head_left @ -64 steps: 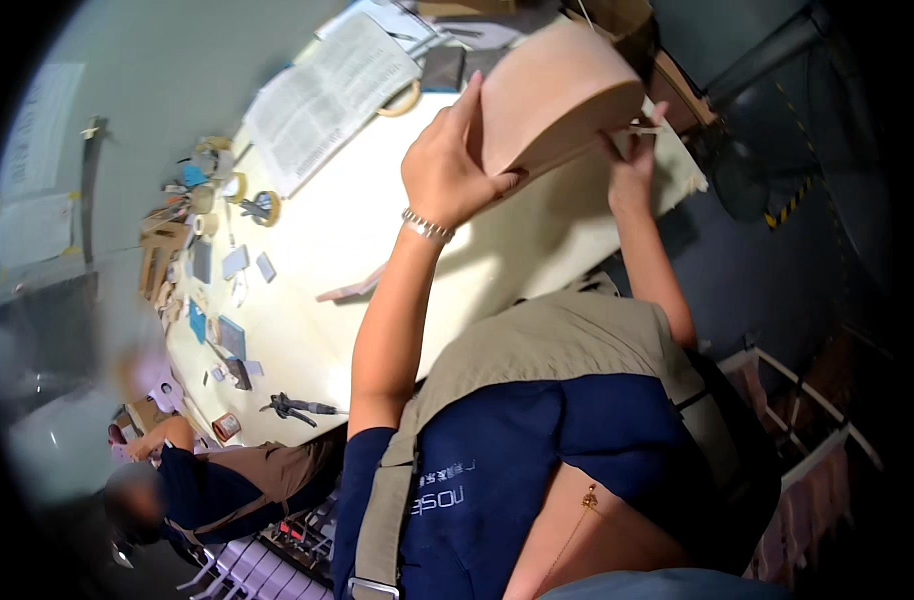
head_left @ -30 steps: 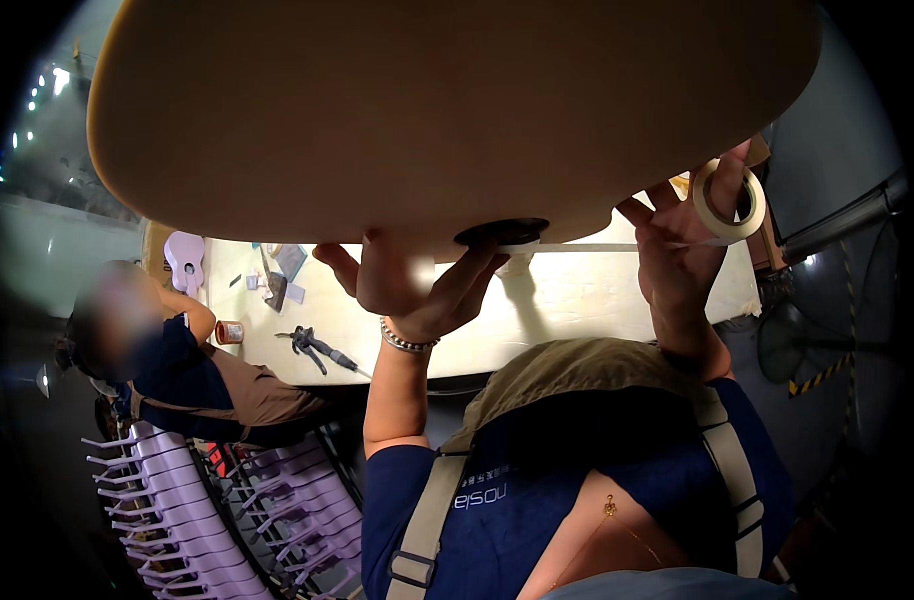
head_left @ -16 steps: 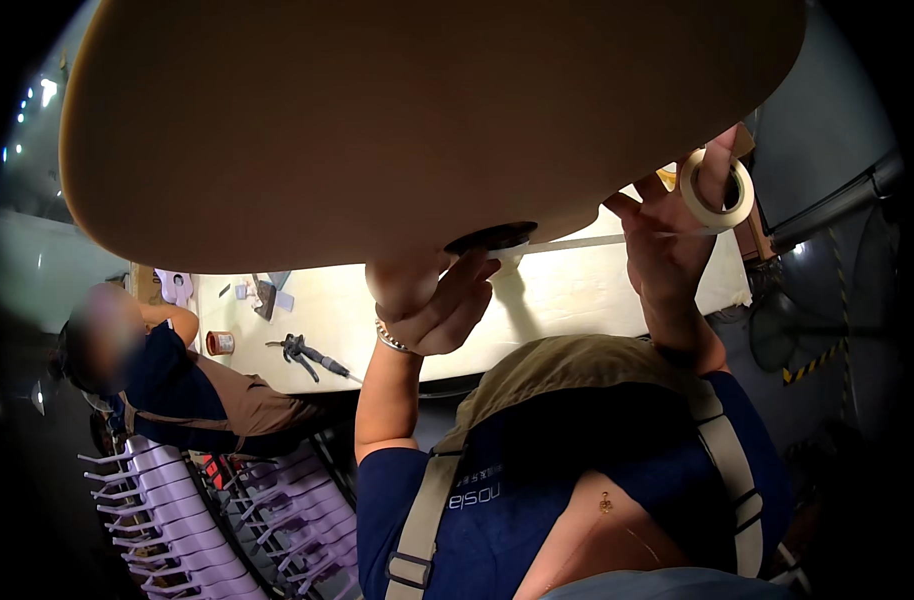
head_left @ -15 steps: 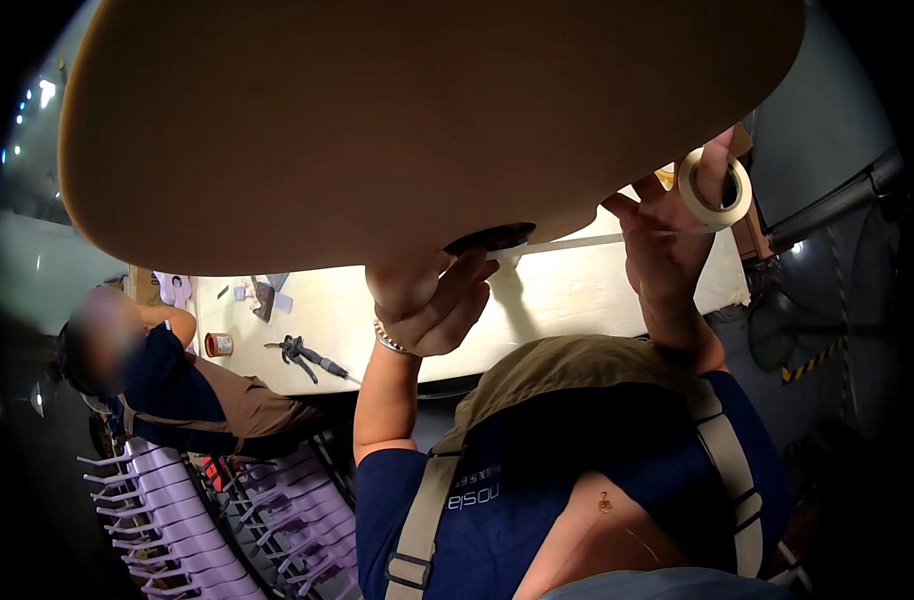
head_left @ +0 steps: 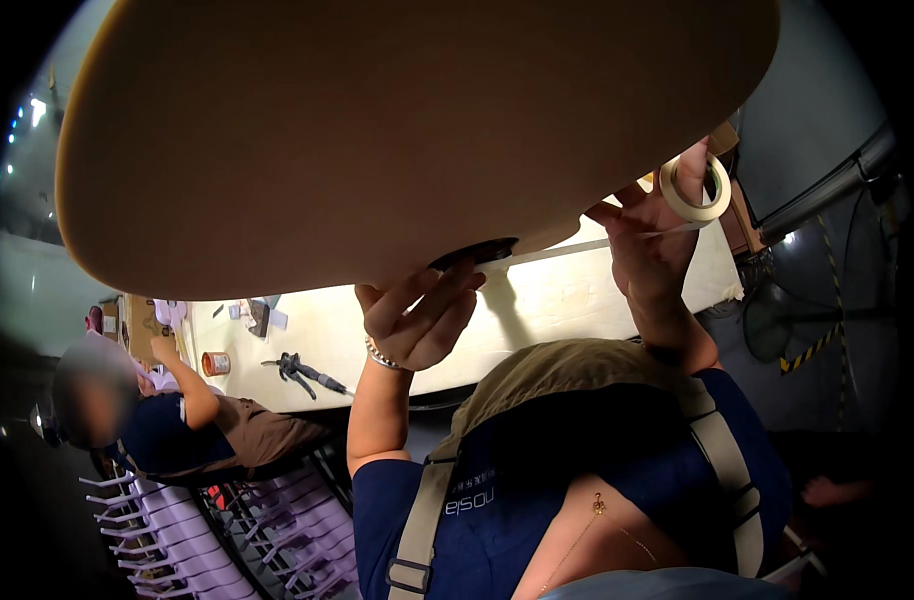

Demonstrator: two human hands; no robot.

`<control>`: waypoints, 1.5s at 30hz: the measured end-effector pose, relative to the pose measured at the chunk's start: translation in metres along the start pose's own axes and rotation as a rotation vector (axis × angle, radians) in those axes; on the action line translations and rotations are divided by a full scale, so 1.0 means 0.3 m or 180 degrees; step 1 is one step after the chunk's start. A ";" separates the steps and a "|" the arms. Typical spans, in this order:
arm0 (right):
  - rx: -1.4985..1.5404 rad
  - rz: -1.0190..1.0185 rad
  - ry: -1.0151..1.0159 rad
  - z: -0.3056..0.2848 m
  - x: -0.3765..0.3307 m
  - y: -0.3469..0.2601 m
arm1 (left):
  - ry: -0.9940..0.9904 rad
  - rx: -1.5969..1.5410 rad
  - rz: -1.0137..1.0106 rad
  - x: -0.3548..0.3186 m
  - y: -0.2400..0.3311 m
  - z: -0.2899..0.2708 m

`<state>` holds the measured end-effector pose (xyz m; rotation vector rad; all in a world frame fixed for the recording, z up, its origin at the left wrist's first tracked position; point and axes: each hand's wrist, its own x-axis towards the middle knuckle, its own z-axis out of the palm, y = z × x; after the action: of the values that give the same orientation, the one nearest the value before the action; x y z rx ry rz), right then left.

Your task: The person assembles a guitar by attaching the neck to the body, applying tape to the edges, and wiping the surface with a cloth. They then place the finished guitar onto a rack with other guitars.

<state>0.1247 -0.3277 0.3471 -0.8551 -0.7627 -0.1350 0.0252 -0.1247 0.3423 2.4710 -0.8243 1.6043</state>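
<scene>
tan padded form (head_left: 397, 130) held overhead, tape drawn across its lower edge.
barely shifted since half a second ago: left hand (head_left: 417, 315) open-fingered beneath the dark disc (head_left: 475, 253); right hand (head_left: 649, 245) with tape roll (head_left: 695, 190) ringed on a finger, pinching the strip (head_left: 557, 252). pale bench (head_left: 537, 310) mostly blocked; seated person (head_left: 167, 425) at left.

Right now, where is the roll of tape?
In the head view, upper right: the roll of tape sits on the right hand, beside the big tan panel.

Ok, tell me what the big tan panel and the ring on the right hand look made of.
Tan panel: probably foam or leather-like sheet, matte and smooth, with a thick rounded edge; unclear which.
Tape roll: likely paper masking tape, cream and matte, a thin strip running from it under the panel.
</scene>
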 end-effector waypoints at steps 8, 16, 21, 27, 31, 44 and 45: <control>-0.0204 -0.0005 -0.0047 -0.017 0.008 0.001 | -0.0183 0.0049 -0.0107 0.015 0.015 -0.003; -0.0245 0.0083 0.0048 -0.025 0.039 0.031 | -0.0239 0.0265 -0.0022 0.014 -0.010 0.018; -0.0203 0.0140 0.0103 -0.049 0.069 0.060 | -0.0579 0.0470 -0.0027 0.036 -0.022 0.039; -0.0020 0.0095 0.0106 -0.047 0.051 0.046 | -0.0449 0.0608 -0.0086 0.029 0.009 0.031; -0.0067 0.0014 0.0118 -0.041 0.050 0.035 | -0.0288 0.0368 -0.0276 0.035 0.011 0.028; 0.0154 0.0008 0.0037 -0.046 0.039 0.037 | -0.0303 0.0399 -0.0244 0.010 0.024 0.010; 0.0123 0.0013 0.0017 -0.046 0.038 0.036 | -0.0316 0.0456 -0.0219 0.010 0.024 0.008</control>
<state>0.1451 -0.3286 0.3421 -0.8194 -0.7563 -0.1187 0.0246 -0.1327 0.3424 2.6645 -0.6488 1.5815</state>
